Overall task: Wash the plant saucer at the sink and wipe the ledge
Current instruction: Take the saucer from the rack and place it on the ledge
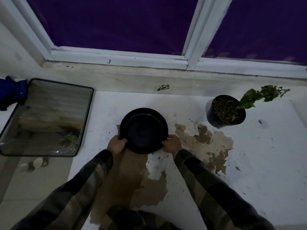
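The left hand (pixel 117 144) and right hand (pixel 172 144) grasp opposite rims of the black saucer (pixel 144 130) over the ledge (pixel 257 155). Washing appears not yet started. A brown spill (pixel 207 146) remains; wiping is still outstanding.

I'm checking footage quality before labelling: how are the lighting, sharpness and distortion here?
Head view: dim, bluish light; wide-angle distortion skews the window frame; the black saucer, held by the left hand and right hand, loses inner detail; edges look soft throughout.
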Demonstrator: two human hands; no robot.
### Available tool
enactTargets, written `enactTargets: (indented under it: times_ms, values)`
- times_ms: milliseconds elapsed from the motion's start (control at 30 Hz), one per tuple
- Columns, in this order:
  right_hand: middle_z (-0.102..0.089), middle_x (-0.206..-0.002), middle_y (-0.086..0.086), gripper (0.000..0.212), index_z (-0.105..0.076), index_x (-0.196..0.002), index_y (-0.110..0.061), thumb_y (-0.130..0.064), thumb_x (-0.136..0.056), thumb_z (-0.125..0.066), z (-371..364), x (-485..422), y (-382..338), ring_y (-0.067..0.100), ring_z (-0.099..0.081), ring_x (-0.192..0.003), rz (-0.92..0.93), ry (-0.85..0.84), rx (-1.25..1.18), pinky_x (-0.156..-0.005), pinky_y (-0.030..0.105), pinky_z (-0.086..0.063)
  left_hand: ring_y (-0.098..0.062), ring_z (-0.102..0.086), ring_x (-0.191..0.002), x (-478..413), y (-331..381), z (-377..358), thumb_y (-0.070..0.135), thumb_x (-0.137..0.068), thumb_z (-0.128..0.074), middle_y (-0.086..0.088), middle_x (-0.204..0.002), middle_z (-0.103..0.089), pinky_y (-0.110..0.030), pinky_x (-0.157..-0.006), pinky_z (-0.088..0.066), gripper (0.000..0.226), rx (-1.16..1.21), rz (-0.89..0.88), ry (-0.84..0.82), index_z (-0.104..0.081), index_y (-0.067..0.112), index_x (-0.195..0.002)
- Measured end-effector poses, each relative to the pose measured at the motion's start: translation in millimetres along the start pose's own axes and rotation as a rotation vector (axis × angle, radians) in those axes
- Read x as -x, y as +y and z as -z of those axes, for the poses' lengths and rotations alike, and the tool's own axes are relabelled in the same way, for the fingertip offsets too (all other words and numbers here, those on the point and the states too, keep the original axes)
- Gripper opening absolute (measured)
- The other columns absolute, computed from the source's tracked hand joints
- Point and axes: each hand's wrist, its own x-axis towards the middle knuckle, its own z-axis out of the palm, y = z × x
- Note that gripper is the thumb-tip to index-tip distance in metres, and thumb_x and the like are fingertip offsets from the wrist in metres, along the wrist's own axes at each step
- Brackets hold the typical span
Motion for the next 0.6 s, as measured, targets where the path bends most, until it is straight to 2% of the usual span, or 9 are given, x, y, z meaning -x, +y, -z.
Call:
enactTargets:
  times_ms: [67, 133, 167, 233, 300, 400, 467, 533, 600]
  values:
    - [-0.063, -0.107, 0.013, 0.034, -0.049, -0.113, -0.016, -0.011, -0.081, -0.061, 5.5, 5.5, -2.1, 0.027, -0.062, -0.079, -0.033, -0.019, -0.016, -0.058, 0.030, -0.049, -0.033, -0.047, -0.121, -0.1, 6.6, -3.0, 0.033, -0.085, -0.054, -0.017, -0.136, -0.048, -0.042, -0.104, -0.039, 0.064, -0.224, -0.043, 0.113, -0.038, 0.011, -0.142]
    - [-0.062, -0.110, 0.014, 0.039, -0.045, -0.120, -0.019, -0.016, -0.084, -0.061, 17.0, 9.3, -4.7, 0.025, -0.059, -0.076, -0.040, -0.018, 0.003, -0.056, 0.028, -0.046, -0.038, -0.029, -0.134, 4.3, 22.9, -10.9, 0.033, -0.089, -0.055, -0.019, -0.147, -0.032, -0.046, -0.114, -0.025, 0.071, -0.357, -0.091, 0.175, -0.022, 0.015, -0.149]
    - [-0.062, -0.113, 0.014, 0.041, -0.044, -0.123, -0.018, -0.018, -0.085, -0.061, 26.3, 9.3, -4.3, 0.025, -0.059, -0.077, -0.004, -0.003, 0.035, -0.058, 0.028, -0.046, -0.038, -0.025, -0.137, 5.7, 32.7, -17.6, 0.032, -0.091, -0.054, -0.019, -0.149, -0.027, -0.046, -0.114, -0.022, 0.071, -0.377, -0.128, 0.168, -0.020, 0.015, -0.150]
    - [-0.060, -0.118, 0.014, 0.045, -0.044, -0.127, -0.014, -0.020, -0.085, -0.061, 49.8, 8.5, -2.1, 0.025, -0.059, -0.089, 0.076, 0.040, 0.112, -0.072, 0.032, -0.049, -0.036, -0.025, -0.137, 7.0, 53.6, -34.8, 0.031, -0.092, -0.053, -0.018, -0.150, -0.026, -0.044, -0.114, -0.025, 0.067, -0.417, -0.215, 0.104, -0.022, 0.015, -0.149]
    - [-0.061, -0.113, 0.012, 0.041, -0.047, -0.122, -0.013, -0.019, -0.085, -0.063, 79.1, 12.2, -2.0, 0.026, -0.058, -0.095, 0.109, 0.092, 0.107, -0.084, 0.038, -0.049, -0.033, -0.029, -0.137, 8.4, 74.5, -56.3, 0.029, -0.093, -0.052, -0.015, -0.149, -0.028, -0.040, -0.114, -0.027, 0.062, -0.455, -0.287, 0.019, -0.026, 0.014, -0.147]
    - [-0.056, -0.102, 0.001, 0.030, -0.051, -0.110, -0.023, -0.034, -0.084, -0.062, 127.3, 12.6, -2.6, 0.028, -0.061, -0.097, 0.124, 0.206, 0.170, -0.085, 0.039, -0.053, -0.031, -0.029, -0.137, 7.4, 104.5, -91.5, 0.029, -0.093, -0.052, -0.013, -0.149, -0.030, -0.039, -0.114, -0.027, 0.059, -0.508, -0.366, -0.084, -0.031, 0.014, -0.146]
    - [-0.058, -0.098, 0.002, 0.023, -0.053, -0.101, -0.023, -0.036, -0.084, -0.062, 160.4, 9.6, -3.8, 0.028, -0.062, -0.096, 0.101, 0.262, 0.177, -0.084, 0.038, -0.053, -0.029, -0.029, -0.138, 5.5, 124.8, -116.4, 0.030, -0.093, -0.052, -0.012, -0.150, -0.031, -0.038, -0.114, -0.027, 0.059, -0.530, -0.417, -0.150, -0.030, 0.014, -0.146]
    - [-0.060, -0.102, 0.006, 0.031, -0.054, -0.110, -0.017, -0.031, -0.084, -0.063, 189.3, 6.3, -5.0, 0.026, -0.061, -0.095, 0.037, 0.325, 0.113, -0.085, 0.037, -0.052, -0.026, -0.028, -0.139, 4.4, 145.9, -140.6, 0.030, -0.095, -0.050, -0.011, -0.150, -0.029, -0.033, -0.113, -0.026, 0.059, -0.540, -0.438, -0.211, -0.027, 0.014, -0.147]
    - [-0.059, -0.117, 0.011, 0.046, -0.050, -0.124, -0.011, -0.032, -0.085, -0.060, 214.1, 0.1, -4.8, 0.032, -0.060, -0.104, -0.006, 0.406, 0.102, -0.088, 0.038, -0.051, -0.025, -0.029, -0.138, 2.5, 166.7, -164.7, 0.028, -0.095, -0.049, -0.009, -0.152, -0.025, -0.027, -0.107, -0.030, 0.060, -0.539, -0.448, -0.257, -0.024, 0.015, -0.148]
